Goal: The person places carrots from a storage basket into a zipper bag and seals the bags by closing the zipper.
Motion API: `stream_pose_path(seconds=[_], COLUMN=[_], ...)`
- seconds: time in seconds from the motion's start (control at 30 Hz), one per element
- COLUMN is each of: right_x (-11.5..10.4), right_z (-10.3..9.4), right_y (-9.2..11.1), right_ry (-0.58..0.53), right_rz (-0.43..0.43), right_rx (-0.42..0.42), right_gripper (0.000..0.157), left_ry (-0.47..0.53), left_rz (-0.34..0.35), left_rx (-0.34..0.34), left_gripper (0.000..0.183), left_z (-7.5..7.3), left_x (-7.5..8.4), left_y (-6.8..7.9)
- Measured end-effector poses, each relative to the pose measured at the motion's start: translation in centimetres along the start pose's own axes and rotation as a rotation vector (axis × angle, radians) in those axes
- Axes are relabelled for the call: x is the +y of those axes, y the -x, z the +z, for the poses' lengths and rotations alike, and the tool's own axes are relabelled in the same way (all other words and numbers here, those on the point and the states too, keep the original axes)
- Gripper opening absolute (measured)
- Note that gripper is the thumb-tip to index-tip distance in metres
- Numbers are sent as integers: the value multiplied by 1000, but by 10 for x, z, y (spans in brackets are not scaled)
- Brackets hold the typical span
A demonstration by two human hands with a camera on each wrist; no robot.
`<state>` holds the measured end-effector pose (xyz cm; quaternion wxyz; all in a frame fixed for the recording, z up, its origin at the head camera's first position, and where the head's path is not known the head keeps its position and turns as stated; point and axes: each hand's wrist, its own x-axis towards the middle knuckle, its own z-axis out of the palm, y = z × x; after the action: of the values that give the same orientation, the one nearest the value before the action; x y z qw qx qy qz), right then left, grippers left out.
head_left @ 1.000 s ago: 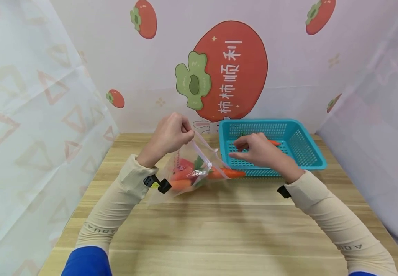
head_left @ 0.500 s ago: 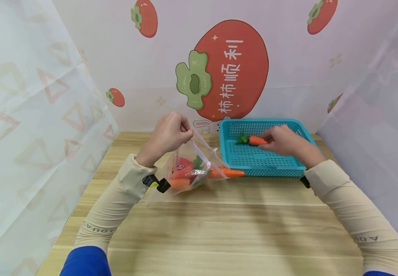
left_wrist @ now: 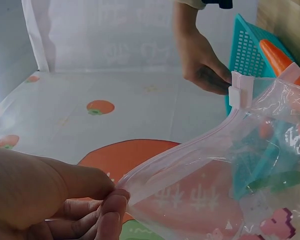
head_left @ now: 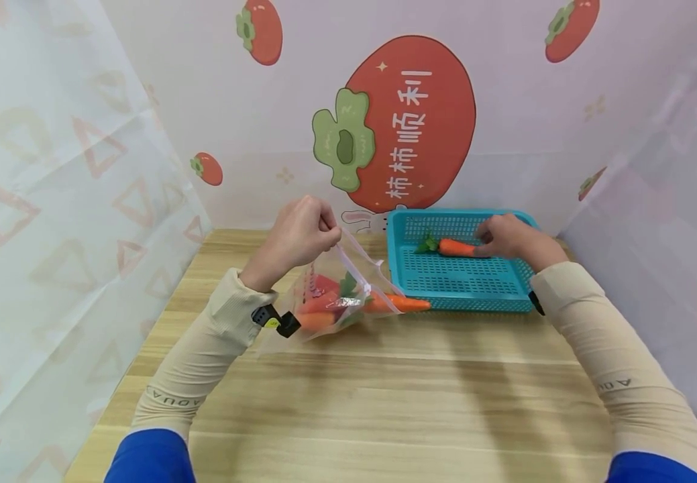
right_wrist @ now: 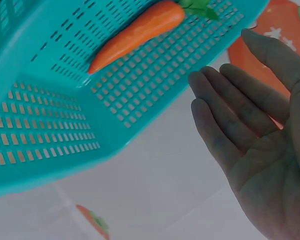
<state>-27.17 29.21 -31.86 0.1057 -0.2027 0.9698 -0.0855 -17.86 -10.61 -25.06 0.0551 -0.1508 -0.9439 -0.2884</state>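
My left hand (head_left: 306, 231) pinches the upper edge of a clear zip bag (left_wrist: 190, 185) between thumb and fingers, lifting its mouth. Inside the bag lie a red item (head_left: 323, 294) and carrots, one of which (head_left: 405, 303) pokes out of the mouth to the right. A white slider (left_wrist: 241, 90) shows on the zip strip. Over the blue basket my right hand (head_left: 508, 239) hovers, its fingers apart and nothing between them in the right wrist view. Beside its fingertips, a carrot with green leaves (right_wrist: 140, 30) lies in the basket.
The blue perforated basket (head_left: 463, 295) stands at the back right of the wooden table (head_left: 348, 409), close to the bag. White printed cloth (head_left: 263, 134) walls the table at the back and on both sides.
My right hand has moved rightward from the basket's left part, past the carrot, to its right end. The left hand still holds the bag in place.
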Motion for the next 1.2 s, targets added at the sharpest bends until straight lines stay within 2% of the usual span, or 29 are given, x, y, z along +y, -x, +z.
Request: stream_pose_path(seconds=[0.4,0.67,0.93,1.2], right_x=[24,34,41,47], right_z=[2,8,16,24], right_y=[-29,-35,-38,-57], right_ry=[29,9,3,23], right_rz=[88,180,202,209], right_rx=[-107,-121,-92,-111], right_gripper=[46,47,48,47], left_ry=[-14,-24,-19,-26], left_rz=[11,22,24,46], left_rx=[2,3,0,15], left_gripper=[15,12,12,13], left_z=[1,1,4,2], left_x=[-2,-1,-3,-3], left_y=[1,2,1,-1])
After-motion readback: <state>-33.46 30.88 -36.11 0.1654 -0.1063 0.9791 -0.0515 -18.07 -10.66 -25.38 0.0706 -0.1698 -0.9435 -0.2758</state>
